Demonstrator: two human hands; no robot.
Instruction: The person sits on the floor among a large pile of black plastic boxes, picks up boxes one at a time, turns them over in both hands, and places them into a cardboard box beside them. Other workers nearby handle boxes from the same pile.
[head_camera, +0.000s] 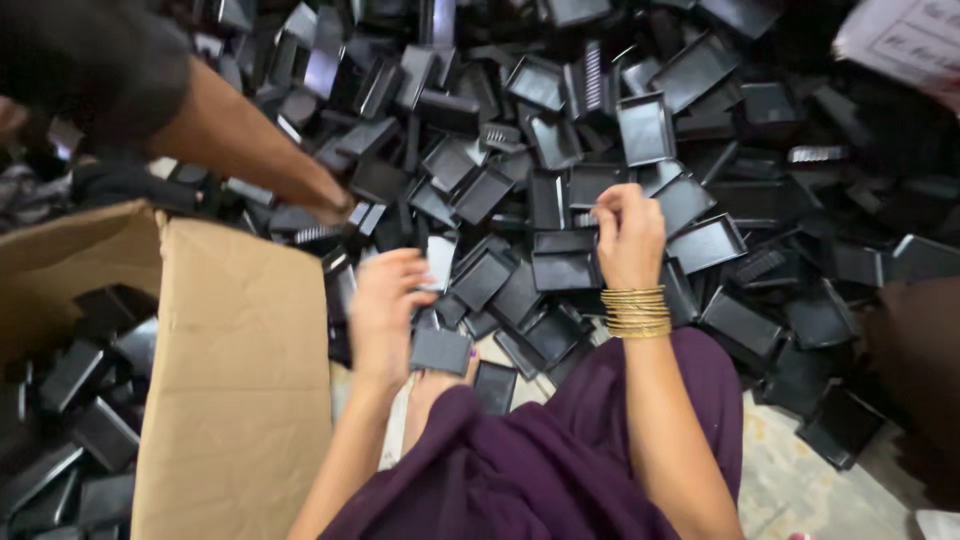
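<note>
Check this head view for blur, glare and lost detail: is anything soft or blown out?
Head view: the left hand is motion-blurred, the right hand with gold bangles sharper. Glossy black trays catch pale glare on their rims, and the pile's far edges sink into shadow. The cardboard box is evenly lit; another person's arm at upper left is soft.

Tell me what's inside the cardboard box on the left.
The cardboard box holds loose black plastic trays, jumbled at angles. Its flap hides the right part, and the bottom is covered.
</note>
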